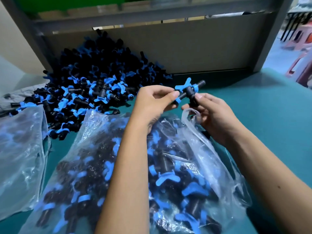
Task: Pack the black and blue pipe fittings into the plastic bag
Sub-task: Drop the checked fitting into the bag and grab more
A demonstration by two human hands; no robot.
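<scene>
- A black-and-blue tee fitting (190,92) is held above the filled plastic bag (168,166).
- Left hand (154,103) pinches one arm; right hand (211,114) grips its stem.
- A fitting pile (94,85) lies behind on the green table (270,115).

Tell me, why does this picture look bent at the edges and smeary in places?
Head view: the wide-angle lens bows the grey frame; the plastic bag shows white glare; the far-right stools smear with blur; the held fitting stays fairly sharp.
</scene>
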